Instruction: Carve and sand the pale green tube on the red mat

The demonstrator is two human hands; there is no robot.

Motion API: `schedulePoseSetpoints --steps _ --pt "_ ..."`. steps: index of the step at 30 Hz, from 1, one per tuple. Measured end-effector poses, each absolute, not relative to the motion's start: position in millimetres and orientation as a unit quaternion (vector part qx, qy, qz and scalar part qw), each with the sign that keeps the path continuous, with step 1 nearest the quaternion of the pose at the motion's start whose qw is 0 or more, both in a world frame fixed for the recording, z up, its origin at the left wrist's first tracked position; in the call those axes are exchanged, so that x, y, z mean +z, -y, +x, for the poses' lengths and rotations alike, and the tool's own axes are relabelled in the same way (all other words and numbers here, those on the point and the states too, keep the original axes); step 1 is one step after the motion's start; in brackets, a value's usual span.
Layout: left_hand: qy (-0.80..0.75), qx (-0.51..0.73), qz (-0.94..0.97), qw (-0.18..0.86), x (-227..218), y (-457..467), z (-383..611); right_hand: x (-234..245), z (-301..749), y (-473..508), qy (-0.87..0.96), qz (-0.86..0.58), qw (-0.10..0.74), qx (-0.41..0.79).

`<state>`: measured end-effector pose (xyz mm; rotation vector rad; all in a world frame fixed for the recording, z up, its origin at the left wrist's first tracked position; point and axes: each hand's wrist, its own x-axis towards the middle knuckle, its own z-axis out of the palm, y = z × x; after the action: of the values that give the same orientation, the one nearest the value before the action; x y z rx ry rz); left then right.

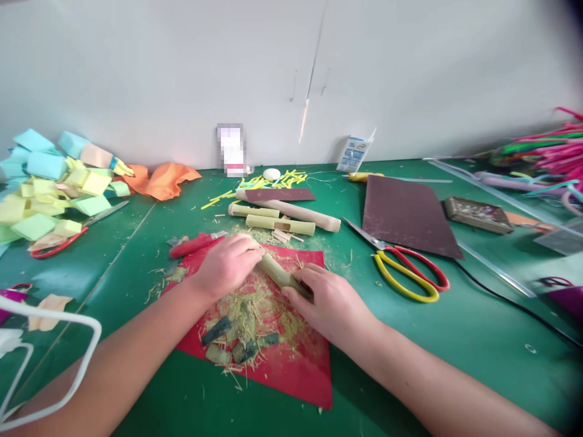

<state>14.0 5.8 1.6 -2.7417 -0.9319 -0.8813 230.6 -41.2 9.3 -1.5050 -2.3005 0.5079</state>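
In the head view, we see the left hand (pixel 232 258) and right hand (pixel 327 300) grasping opposite ends of a bamboo piece (pixel 276 270), fingers curled around it. It slants over a red sheet (pixel 306 371) strewn with fibrous shavings (pixel 248 314); yellow-and-red-handled scissors (pixel 379 245) rest to the right.

One left grip (pixel 230 261) and one right grip (pixel 328 297) hold one bamboo piece (pixel 274 271) over one red sheet (pixel 312 379). Just beyond the grip lie two short bamboo tubes (pixel 300 227), one pale stick (pixel 314 215) and one brown strip (pixel 280 194); farther off, one white round object (pixel 272 174). Two pairs of scissors (pixel 389 248) lie out, one right of the grip, one far left. One red-handled knife (pixel 194 245) sits beside the left grip, and one large brown sheet (pixel 405 215) to the right.
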Motion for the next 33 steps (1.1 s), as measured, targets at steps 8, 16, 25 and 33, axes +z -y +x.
schedulePoseSetpoints --steps 8,16,25,33 --pt "0.276 -0.284 -0.918 0.035 1.4 6.6 22.1 10.1 229.8 41.6 0.812 -0.533 0.164 0.175" --pt "0.286 -0.288 -0.913 0.041 0.6 1.8 18.3 9.5 229.7 41.8 0.814 -0.534 0.155 0.17" --pt "0.288 -0.285 -0.914 0.04 -0.6 6.8 19.5 8.7 228.4 40.9 0.813 -0.536 0.156 0.167" --pt "0.325 -0.298 -0.895 0.061 -2.5 2.7 18.4 10.2 227.9 41.6 0.812 -0.537 0.153 0.168"
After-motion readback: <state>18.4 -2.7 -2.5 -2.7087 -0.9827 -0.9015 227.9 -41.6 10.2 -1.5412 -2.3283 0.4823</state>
